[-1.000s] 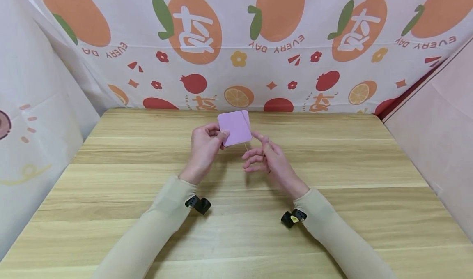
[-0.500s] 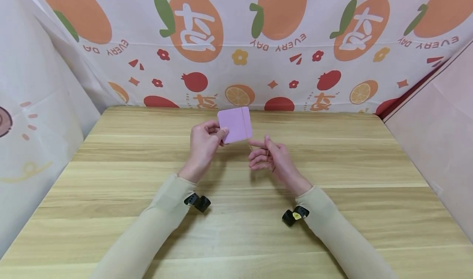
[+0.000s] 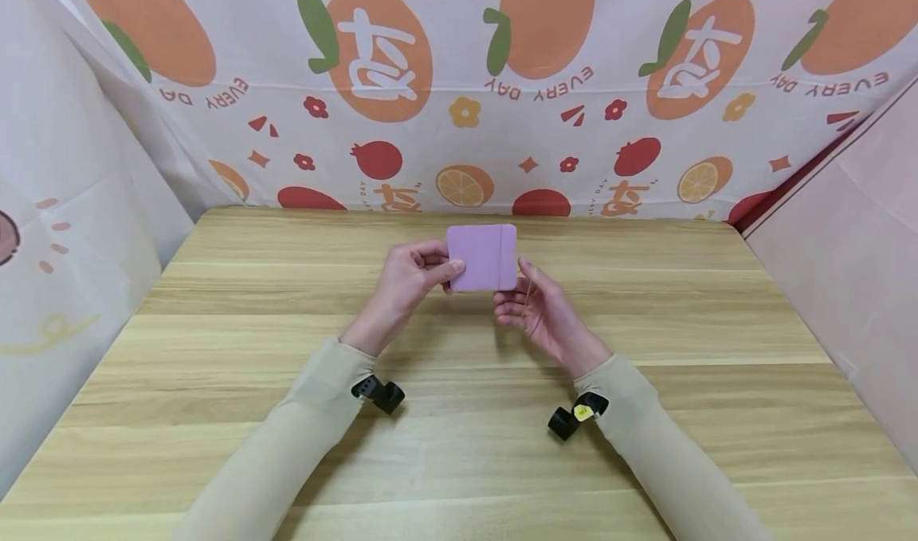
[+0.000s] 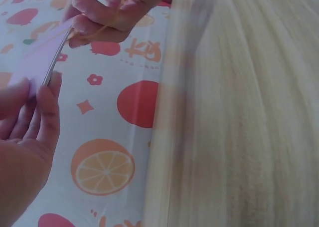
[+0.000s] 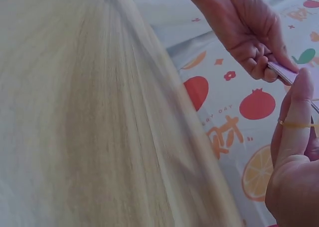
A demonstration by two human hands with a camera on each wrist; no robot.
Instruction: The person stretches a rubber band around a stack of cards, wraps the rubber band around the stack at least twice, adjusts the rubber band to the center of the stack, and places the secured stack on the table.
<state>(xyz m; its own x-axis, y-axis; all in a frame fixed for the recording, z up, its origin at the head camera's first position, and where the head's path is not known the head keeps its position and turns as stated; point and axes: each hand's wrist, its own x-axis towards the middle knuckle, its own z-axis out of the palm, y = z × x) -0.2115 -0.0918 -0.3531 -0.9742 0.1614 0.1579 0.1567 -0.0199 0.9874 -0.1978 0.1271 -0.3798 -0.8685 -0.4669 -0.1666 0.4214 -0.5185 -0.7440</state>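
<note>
A thin, flat purple square (image 3: 476, 258) with rounded corners is held up above the table. My left hand (image 3: 410, 280) pinches its left edge, thumb on the front and fingers behind. A thin rubber band crosses the square's face near its right side. At the lower right corner is my right hand (image 3: 551, 314), thumb up beside the edge, the other fingers curled and partly hidden behind the square. The yellowish rubber band (image 5: 296, 124) loops round the right thumb in the right wrist view. In the left wrist view the rubber band (image 4: 105, 30) stretches across the right fingers.
The wooden table (image 3: 459, 445) spreads beneath both forearms. A fruit-print cloth (image 3: 459, 71) hangs behind its far edge, with white cloth at the left and a pale panel at the right. Black wrist cameras (image 3: 388, 396) are strapped on both sleeves.
The purple square has shifted right and levelled out with my left hand. My right hand has turned, its thumb now at the square's right edge and its fingers partly behind it.
</note>
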